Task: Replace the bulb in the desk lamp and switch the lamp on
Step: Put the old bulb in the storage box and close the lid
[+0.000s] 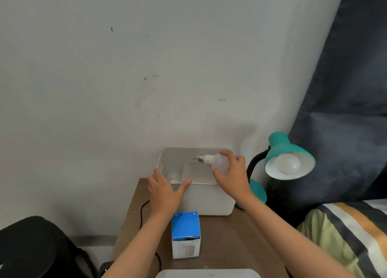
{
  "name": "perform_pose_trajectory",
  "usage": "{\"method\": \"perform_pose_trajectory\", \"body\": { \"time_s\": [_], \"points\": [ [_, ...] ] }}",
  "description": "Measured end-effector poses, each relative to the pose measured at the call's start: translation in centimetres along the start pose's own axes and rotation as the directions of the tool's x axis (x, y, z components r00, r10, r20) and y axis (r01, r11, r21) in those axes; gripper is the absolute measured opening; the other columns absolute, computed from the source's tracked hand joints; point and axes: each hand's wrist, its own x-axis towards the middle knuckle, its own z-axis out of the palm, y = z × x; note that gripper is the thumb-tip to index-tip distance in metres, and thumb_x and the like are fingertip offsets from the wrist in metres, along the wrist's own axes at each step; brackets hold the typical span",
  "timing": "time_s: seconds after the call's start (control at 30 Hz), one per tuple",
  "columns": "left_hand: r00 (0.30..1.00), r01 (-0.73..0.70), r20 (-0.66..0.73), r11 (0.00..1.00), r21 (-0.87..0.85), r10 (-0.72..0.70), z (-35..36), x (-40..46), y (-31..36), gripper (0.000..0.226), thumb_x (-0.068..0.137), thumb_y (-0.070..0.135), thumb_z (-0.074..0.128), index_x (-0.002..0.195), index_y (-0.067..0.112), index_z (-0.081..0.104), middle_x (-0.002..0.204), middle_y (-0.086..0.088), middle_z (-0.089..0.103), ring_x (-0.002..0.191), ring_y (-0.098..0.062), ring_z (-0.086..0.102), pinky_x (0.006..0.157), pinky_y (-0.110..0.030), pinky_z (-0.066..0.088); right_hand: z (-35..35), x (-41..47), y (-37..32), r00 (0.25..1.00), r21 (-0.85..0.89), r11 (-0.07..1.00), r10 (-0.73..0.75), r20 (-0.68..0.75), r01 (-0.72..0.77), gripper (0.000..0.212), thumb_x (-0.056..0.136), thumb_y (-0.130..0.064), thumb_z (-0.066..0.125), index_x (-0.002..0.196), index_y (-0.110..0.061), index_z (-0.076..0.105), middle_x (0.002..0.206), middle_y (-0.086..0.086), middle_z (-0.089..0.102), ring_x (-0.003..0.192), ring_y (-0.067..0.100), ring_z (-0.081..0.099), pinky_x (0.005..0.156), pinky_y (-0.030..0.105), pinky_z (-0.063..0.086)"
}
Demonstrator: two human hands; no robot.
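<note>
A teal desk lamp (287,150) stands at the right of the small table, its shade tilted toward me with an unlit white bulb (288,164) seated in it. My right hand (232,173) holds another white bulb (215,161) over the white bin (209,200), screw base pointing left. My left hand (165,188) rests on the bin's front left rim, fingers spread over the edge. Inside the bin, at the left, lies a third bulb (173,176), partly hidden by the rim.
A blue and white bulb box (186,234) stands upright in front of the bin on the brown table (230,240). A black cord (143,212) hangs off the table's left side. A dark curtain (345,89) and striped bedding (351,235) lie right; a black bag (37,248) sits lower left.
</note>
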Motion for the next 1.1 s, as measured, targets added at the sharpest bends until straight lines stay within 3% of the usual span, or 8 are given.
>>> {"method": "perform_pose_trajectory", "body": {
  "time_s": [0.13, 0.3, 0.5, 0.6, 0.7, 0.83, 1.0, 1.1],
  "points": [
    [1.000, -0.007, -0.007, 1.000, 0.006, 0.007, 0.0, 0.0, 0.2, 0.115, 0.070, 0.065, 0.061, 0.145, 0.001, 0.002, 0.139, -0.019, 0.026, 0.129, -0.031, 0.030, 0.103, -0.036, 0.034, 2.0, 3.7, -0.2, 0.990, -0.071, 0.993, 0.100, 0.104, -0.092, 0.053, 0.079, -0.020, 0.064, 0.130, -0.016, 0.050, 0.131, 0.012, 0.047, 0.111, 0.023, 0.053, 0.082, 0.018, 0.038],
    [1.000, -0.011, -0.006, 1.000, 0.006, 0.011, 0.1, 0.1, 0.3, 0.115, 0.070, 0.065, 0.061, 0.145, 0.001, 0.001, 0.138, -0.019, 0.027, 0.126, -0.030, 0.031, 0.101, -0.035, 0.036, 3.2, 5.8, -0.1, 0.970, -0.146, 0.973, 0.201, 0.140, -0.180, 0.053, 0.079, -0.017, 0.062, 0.131, -0.013, 0.049, 0.123, 0.011, 0.060, 0.107, 0.026, 0.060, 0.077, 0.028, 0.047],
    [1.000, 0.008, 0.002, 1.000, 0.003, -0.008, 0.1, 0.2, 0.6, 0.116, 0.069, 0.065, 0.061, 0.145, 0.001, -0.001, 0.138, -0.018, 0.025, 0.125, -0.030, 0.031, 0.096, -0.035, 0.039, 3.5, 6.1, 0.1, 0.949, -0.151, 0.957, 0.269, 0.161, -0.246, 0.060, 0.078, -0.021, 0.064, 0.133, -0.010, 0.042, 0.126, 0.013, 0.058, 0.110, 0.029, 0.058, 0.084, 0.033, 0.049],
    [1.000, 0.024, 0.016, 1.000, 0.003, -0.024, -0.1, 0.1, 0.6, 0.116, 0.070, 0.064, 0.062, 0.145, 0.001, -0.001, 0.140, -0.020, 0.024, 0.128, -0.031, 0.029, 0.099, -0.035, 0.038, 2.6, 5.5, -0.2, 0.953, -0.150, 0.962, 0.252, 0.166, -0.229, 0.063, 0.079, -0.021, 0.067, 0.135, -0.010, 0.039, 0.130, 0.011, 0.053, 0.113, 0.027, 0.055, 0.080, 0.028, 0.044],
    [0.999, 0.037, 0.038, 0.999, 0.026, -0.038, -0.3, 0.3, 0.7, 0.118, 0.069, 0.066, 0.061, 0.145, 0.001, -0.001, 0.142, -0.022, 0.025, 0.131, -0.034, 0.028, 0.106, -0.039, 0.033, 1.2, 3.9, -0.9, 0.974, -0.109, 0.982, 0.171, 0.147, -0.156, 0.063, 0.081, -0.021, 0.067, 0.135, -0.008, 0.039, 0.134, 0.011, 0.049, 0.119, 0.025, 0.051, 0.088, 0.026, 0.040],
    [0.984, 0.098, 0.131, 0.982, 0.163, -0.120, -1.2, 1.4, 0.9, 0.121, 0.064, 0.076, 0.058, 0.146, 0.005, 0.003, 0.148, -0.022, 0.025, 0.138, -0.036, 0.022, 0.111, -0.051, 0.020, -1.1, -0.6, -2.4, 0.996, -0.062, 0.998, 0.024, 0.090, -0.018, 0.053, 0.082, -0.025, 0.066, 0.129, -0.009, 0.047, 0.127, 0.009, 0.057, 0.116, 0.023, 0.054, 0.096, 0.031, 0.045],
    [0.999, 0.041, 0.037, 0.999, -0.011, -0.040, -2.8, -1.6, 1.1, 0.107, 0.071, 0.066, 0.062, 0.145, 0.006, 0.012, 0.151, -0.019, 0.023, 0.140, -0.033, 0.021, 0.114, -0.052, 0.019, -3.7, -9.2, -2.3, 0.994, -0.022, 0.999, -0.032, 0.107, 0.034, 0.050, 0.081, -0.025, 0.069, 0.127, -0.014, 0.051, 0.122, 0.002, 0.058, 0.102, 0.010, 0.056, 0.087, 0.020, 0.041],
    [0.999, -0.020, 0.038, 0.996, -0.090, 0.023, -3.3, -6.9, -0.6, 0.088, 0.068, 0.068, 0.058, 0.135, 0.014, 0.036, 0.140, -0.016, 0.041, 0.132, -0.029, 0.034, 0.108, -0.049, 0.034, -4.9, -14.6, -0.8, 0.986, -0.029, 0.999, 0.029, 0.163, -0.025, 0.049, 0.081, -0.025, 0.069, 0.126, -0.016, 0.052, 0.119, -0.003, 0.058, 0.105, 0.007, 0.055, 0.088, 0.017, 0.040]
  ]
}}
